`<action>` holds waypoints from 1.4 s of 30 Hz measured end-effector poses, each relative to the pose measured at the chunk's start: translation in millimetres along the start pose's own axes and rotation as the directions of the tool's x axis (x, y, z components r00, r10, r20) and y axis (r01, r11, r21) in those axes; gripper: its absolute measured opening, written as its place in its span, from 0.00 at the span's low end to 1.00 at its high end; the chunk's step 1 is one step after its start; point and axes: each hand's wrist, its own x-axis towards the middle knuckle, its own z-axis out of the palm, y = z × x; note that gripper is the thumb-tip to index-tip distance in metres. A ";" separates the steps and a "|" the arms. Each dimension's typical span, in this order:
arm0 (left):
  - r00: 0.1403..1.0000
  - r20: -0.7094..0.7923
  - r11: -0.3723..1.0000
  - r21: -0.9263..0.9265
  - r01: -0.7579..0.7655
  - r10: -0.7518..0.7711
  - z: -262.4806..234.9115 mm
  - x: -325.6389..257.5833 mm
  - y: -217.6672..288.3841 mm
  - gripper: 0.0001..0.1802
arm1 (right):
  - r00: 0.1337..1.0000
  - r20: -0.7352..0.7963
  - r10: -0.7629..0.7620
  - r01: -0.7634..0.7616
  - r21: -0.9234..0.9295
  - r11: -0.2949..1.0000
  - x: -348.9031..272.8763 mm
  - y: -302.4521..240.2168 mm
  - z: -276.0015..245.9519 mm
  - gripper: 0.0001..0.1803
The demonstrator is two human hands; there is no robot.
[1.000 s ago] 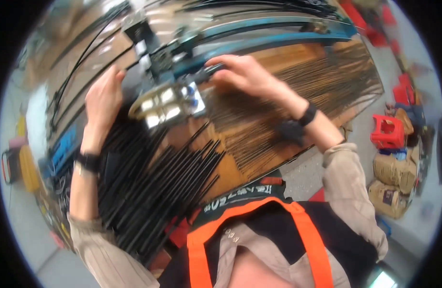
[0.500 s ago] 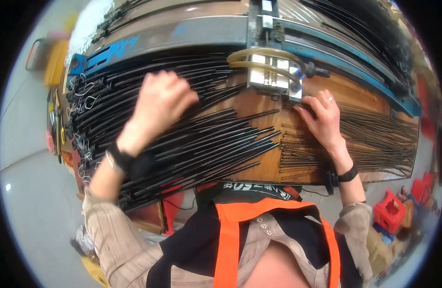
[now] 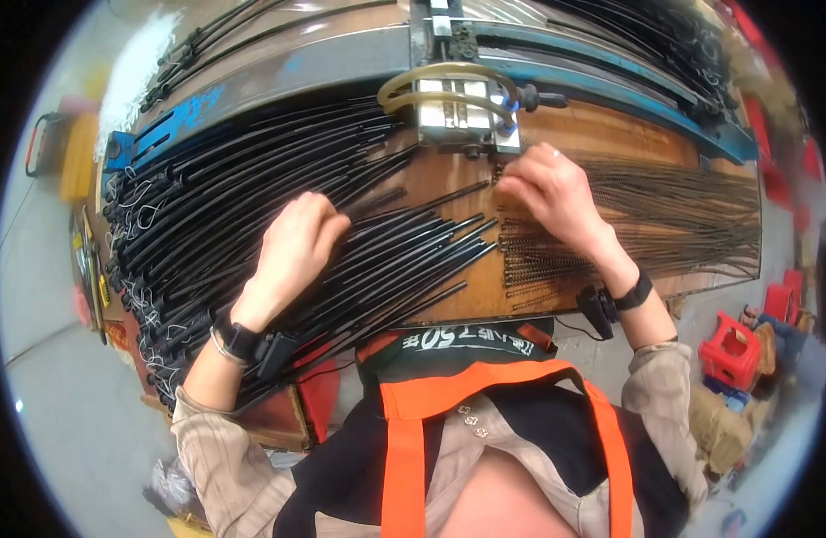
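Observation:
My left hand (image 3: 296, 242) is closed over the black tubes, with one black tube (image 3: 377, 202) running out from its fingers toward the middle of the table. Many more black tubes (image 3: 251, 193) lie in a wide bundle around it, their thicker ends at the left with white loops. My right hand (image 3: 552, 193) pinches its fingertips together beside the lower edge of a metal clamp block (image 3: 455, 112); what they hold is hidden. Below and right of this hand lie thin brown spring-like rods (image 3: 646, 229).
The clamp block has looped yellowish hoses (image 3: 399, 90) and hangs by a blue metal rail (image 3: 610, 85) crossing the wooden table (image 3: 435, 179). More black tubes (image 3: 655, 27) lie beyond the rail. A red stool (image 3: 728, 350) stands on the floor at right.
My left hand has come down and nearer over the tubes. My right hand stays by the clamp block, its fingers still pinched. The whole view has shifted slightly.

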 end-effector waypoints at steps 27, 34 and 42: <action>0.847 0.033 0.846 -0.072 -0.528 0.531 -24.5 79.4 136.0 0.10 | 0.914 -0.358 -0.190 0.131 -0.184 0.974 -36.2 55.6 -42.1 0.28; 0.733 0.082 0.665 0.363 -0.653 0.675 -77.5 167.5 170.6 0.31 | 0.784 -0.620 -0.044 -0.132 -0.235 0.963 -72.1 135.2 -118.7 0.24; 0.619 0.182 0.558 0.298 -0.775 0.764 -32.0 209.9 216.7 0.32 | 0.791 -0.583 -0.186 -0.048 -0.363 0.931 -94.9 164.3 -132.9 0.27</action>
